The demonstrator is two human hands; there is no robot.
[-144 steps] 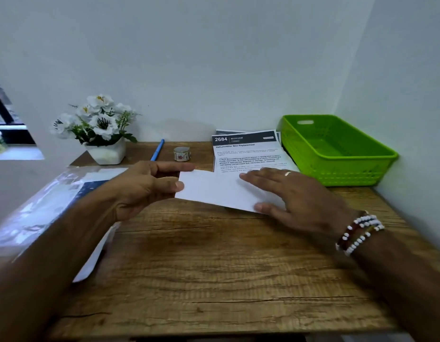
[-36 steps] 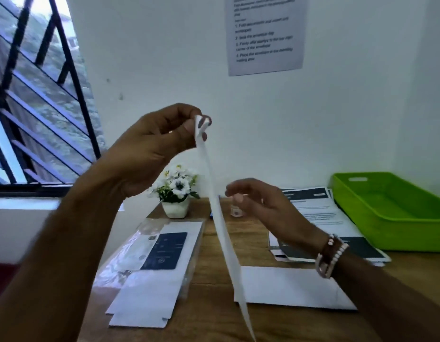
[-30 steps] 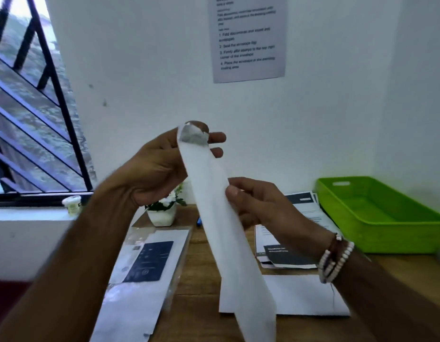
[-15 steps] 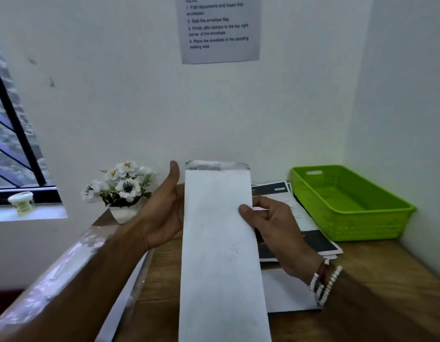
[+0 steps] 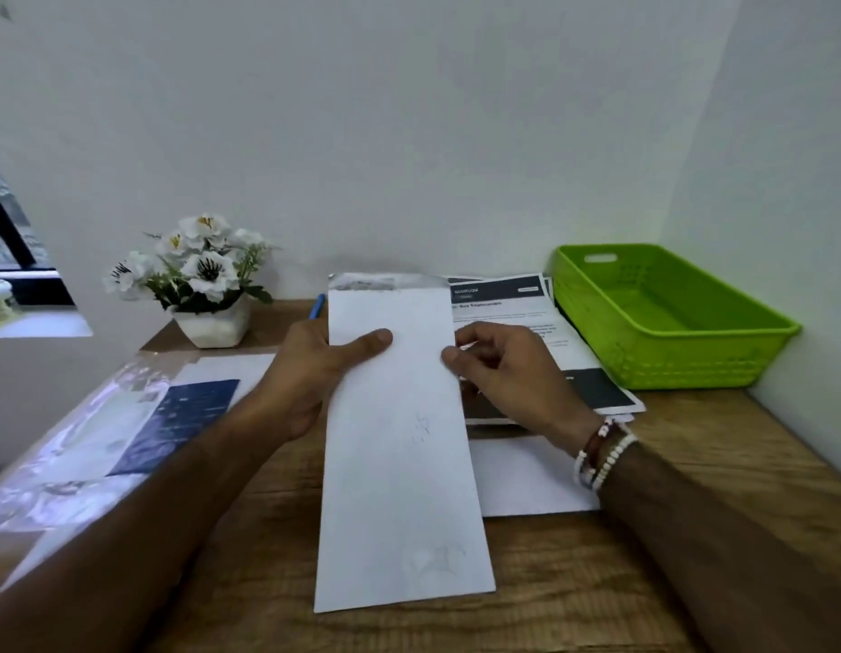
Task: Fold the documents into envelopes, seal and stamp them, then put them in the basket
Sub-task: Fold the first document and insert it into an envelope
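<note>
Now lowered | long white paper envelope (image 5: 399, 440) | left hand (image 5: 310, 374) grips, right hand (image 5: 503, 369) pinches edge | judged ready to fill

I am holding a long white envelope (image 5: 399, 440) lengthwise above the surface (image 5: 692, 464). Its open flap (image 5: 385, 281), with a grey shiny strip, is pointing away from me. My left hand (image 5: 310, 369) is gripping the left edge with the thumb lying on the front, and my right hand (image 5: 503, 369) is holding the right edge. A plain white sheet (image 5: 536, 478) is lying flat on the surface, partly behind the envelope. The printed documents (image 5: 527, 313) are lying in a stack just beside the green basket (image 5: 668, 322), which is standing in the right corner.
</note>
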